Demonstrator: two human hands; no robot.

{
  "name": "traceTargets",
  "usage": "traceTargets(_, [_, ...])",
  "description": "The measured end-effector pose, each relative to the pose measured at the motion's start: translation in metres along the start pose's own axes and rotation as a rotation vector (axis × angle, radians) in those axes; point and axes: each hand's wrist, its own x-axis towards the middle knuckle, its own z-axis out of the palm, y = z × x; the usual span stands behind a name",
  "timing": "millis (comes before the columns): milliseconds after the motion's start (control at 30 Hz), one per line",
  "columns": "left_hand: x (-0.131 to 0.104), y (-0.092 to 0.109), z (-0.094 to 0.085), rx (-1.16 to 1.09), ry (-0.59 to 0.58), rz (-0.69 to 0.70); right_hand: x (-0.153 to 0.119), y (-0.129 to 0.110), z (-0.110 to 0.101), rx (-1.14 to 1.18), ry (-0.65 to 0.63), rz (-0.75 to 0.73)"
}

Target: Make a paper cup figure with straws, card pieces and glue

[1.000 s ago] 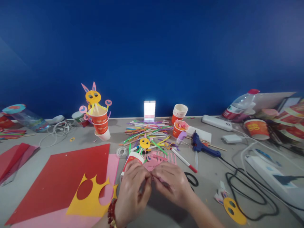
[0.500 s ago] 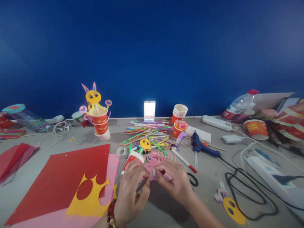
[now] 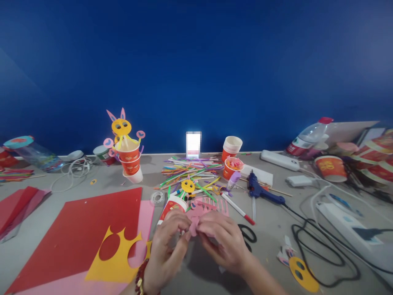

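A small pink paper piece (image 3: pixel 194 226) is pinched between the fingertips of both hands, low over the grey table. My left hand (image 3: pixel 168 243), with a red bead bracelet at its wrist, is closed on its left side. My right hand (image 3: pixel 223 237) grips the right side, its fingertips almost meeting those of the left. Just beyond them lie cut pink paper scraps (image 3: pixel 211 205) with strip-like edges. A red and white paper cup (image 3: pixel 173 205) lies tilted past my left hand, and a yellow paper face (image 3: pixel 188 186) rests behind it. Black scissor handles (image 3: pixel 248 234) show beside my right hand.
Red sheets (image 3: pixel 92 221) and a yellow cut-out sheet (image 3: pixel 107 266) lie left. Stacked decorated cups (image 3: pixel 130 164) stand behind. Colourful sticks (image 3: pixel 190 172) are heaped mid-back. A blue glue gun (image 3: pixel 260 190), its black cable (image 3: pixel 307 229) and a power strip (image 3: pixel 353 229) are right.
My right hand has shifted slightly left and closer to my left hand. The small pale bit at its fingertips no longer shows; the pink piece is now visible between both hands.
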Motion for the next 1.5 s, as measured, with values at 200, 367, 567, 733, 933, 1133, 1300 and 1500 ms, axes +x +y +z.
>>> traceTargets(200, [-0.003, -0.002, 0.002, -0.071, -0.018, -0.062, 0.002, -0.004, 0.000, 0.036, -0.007, -0.012])
traceTargets(367, [-0.001, 0.000, 0.003, -0.151, -0.011, -0.094, 0.002, -0.007, 0.000, -0.047, 0.045, -0.007])
traceTargets(567, [-0.003, -0.004, 0.003, -0.122, -0.013, -0.084, 0.004, -0.006, 0.001, 0.071, 0.142, 0.057])
traceTargets(733, [-0.006, -0.012, 0.005, 0.073, 0.055, -0.120, 0.007, -0.003, 0.004, 0.475, 0.047, 0.549])
traceTargets(933, [-0.002, -0.011, 0.006, 0.077, 0.020, -0.183, 0.001, 0.002, 0.010, 0.722, -0.034, 0.759])
traceTargets(1133, [0.000, -0.008, 0.007, -0.043, 0.031, -0.299, 0.000, 0.000, 0.009, 0.590, -0.093, 0.779])
traceTargets(1300, [0.003, -0.006, 0.012, -0.531, 0.014, -0.557, 0.002, -0.002, 0.008, 0.562, -0.119, 0.763])
traceTargets(1500, [0.001, -0.008, 0.019, -0.854, 0.165, -0.670, 0.001, -0.001, 0.011, 0.797, 0.041, 0.801])
